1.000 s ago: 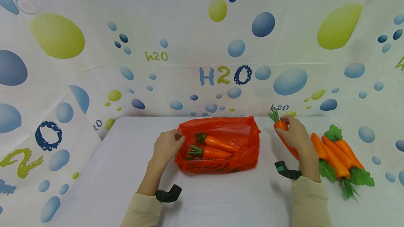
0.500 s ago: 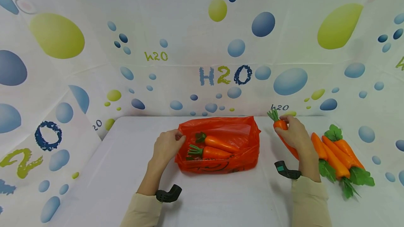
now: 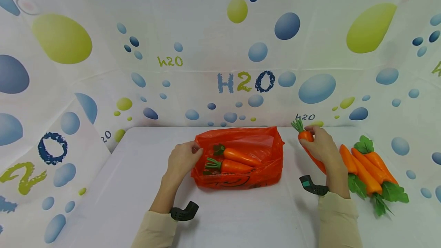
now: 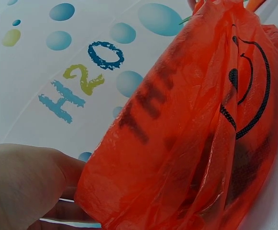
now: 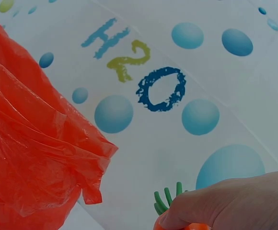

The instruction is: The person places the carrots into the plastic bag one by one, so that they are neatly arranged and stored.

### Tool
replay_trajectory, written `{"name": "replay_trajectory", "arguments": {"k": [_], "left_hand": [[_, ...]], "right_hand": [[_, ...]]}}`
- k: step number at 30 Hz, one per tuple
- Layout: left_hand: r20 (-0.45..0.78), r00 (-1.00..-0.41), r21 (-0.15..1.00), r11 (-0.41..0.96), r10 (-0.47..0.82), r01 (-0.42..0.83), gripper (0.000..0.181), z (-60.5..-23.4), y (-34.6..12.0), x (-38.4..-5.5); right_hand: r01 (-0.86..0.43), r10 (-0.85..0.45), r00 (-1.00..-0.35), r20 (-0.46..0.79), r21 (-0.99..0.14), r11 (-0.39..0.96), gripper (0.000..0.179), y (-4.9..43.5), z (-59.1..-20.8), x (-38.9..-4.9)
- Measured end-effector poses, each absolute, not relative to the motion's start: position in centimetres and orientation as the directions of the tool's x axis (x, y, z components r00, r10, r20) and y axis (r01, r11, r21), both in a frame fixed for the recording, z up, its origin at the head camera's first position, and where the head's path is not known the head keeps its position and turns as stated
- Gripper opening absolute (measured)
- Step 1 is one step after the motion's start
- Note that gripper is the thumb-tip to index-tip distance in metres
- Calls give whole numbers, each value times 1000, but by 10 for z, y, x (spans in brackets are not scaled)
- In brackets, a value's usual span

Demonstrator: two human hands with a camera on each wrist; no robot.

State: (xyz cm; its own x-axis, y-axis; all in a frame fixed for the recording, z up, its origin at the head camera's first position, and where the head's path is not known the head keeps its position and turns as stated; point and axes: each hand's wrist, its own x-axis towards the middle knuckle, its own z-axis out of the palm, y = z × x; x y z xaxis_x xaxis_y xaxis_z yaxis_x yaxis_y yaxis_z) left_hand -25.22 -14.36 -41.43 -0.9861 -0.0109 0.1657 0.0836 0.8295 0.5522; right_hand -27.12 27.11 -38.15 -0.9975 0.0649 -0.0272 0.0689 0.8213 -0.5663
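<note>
A red plastic bag [image 3: 237,182] with black print stands open-mouthed in the middle of the table. Inside it lie carrots with green tops; the upper carrot [image 3: 242,157] and the lower carrot [image 3: 236,167] show plainly. At the bag's left rim, my left hand [image 3: 182,160] pinches the plastic between thumb and fingers, as the left wrist view also shows. Right of the bag, my right hand [image 3: 324,146] grips a carrot [image 3: 306,137] near its top, its green stalks [image 5: 164,200] pointing away from me. The palm and wrist hide part of this carrot.
Several carrots [image 3: 368,167] with green leaves lie in a pile on the table's right, just beyond my right forearm. A patterned sheet [image 3: 206,30] hangs behind the white table [image 3: 255,217]. Each wrist wears a black device.
</note>
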Motion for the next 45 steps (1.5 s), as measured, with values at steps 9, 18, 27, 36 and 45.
{"name": "replay_trajectory", "arguments": {"k": [9,18,27,36,45], "left_hand": [[161,-987,550,831,-12,79,23,-415,-143,-252],[153,-988,550,832,-15,73,23,-415,-143,-252],[154,-988,551,831,-16,72,23,-415,-143,-252],[142,-990,562,824,-19,65,24,-415,-143,-252],[137,-991,552,831,-12,66,24,-415,-143,-252]], "right_hand": [[60,61,-998,-17,-572,818,64,271,-382,-271],[25,40,-999,13,-579,815,63,268,-380,-270],[4,28,-999,32,-579,815,61,264,-378,-270],[5,25,-999,28,-572,820,62,261,-376,-269],[15,13,-1000,-8,-568,823,63,257,-376,-269]]}}
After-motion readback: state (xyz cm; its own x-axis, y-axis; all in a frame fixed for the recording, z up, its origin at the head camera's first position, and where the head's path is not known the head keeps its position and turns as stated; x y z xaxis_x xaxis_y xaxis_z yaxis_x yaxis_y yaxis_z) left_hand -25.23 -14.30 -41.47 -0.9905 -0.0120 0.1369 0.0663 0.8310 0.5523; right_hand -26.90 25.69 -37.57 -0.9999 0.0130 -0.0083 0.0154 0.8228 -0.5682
